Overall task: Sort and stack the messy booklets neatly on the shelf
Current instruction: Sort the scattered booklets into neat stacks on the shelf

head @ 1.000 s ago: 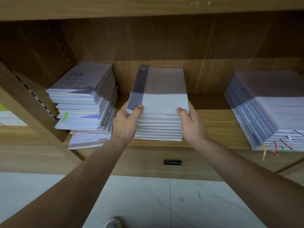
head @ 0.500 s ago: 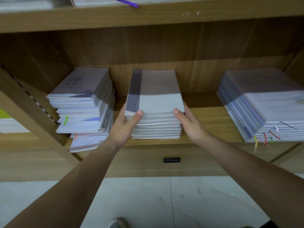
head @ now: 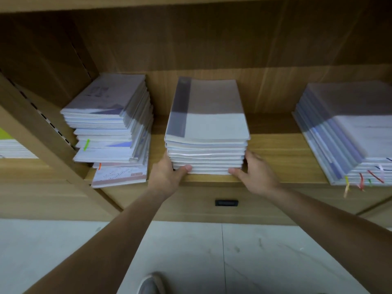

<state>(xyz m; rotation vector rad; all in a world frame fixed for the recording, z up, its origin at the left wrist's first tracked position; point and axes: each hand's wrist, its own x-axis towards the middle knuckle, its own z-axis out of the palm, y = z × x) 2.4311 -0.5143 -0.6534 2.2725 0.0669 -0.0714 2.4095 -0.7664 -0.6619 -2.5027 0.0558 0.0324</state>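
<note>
Fingers (head: pixel 185 169) of left hand (head: pixel 165 177) and right hand (head: pixel 257 175) gripped middle stack (head: pixel 207 124), squaring it. Left stack (head: pixel 110 132) likely needed aligning next.

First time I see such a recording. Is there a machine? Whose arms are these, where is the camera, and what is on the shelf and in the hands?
No machine: a person works with bare hands. The camera sits on their head, looking forward and down, so the arms reach in from below. On the wooden shelf lie booklets in three lots: an untidy left pile, a neater middle stack and a right stack with coloured tabs. The left hand and right hand grip the middle stack at its bottom front corners, thumbs on its front.
</note>
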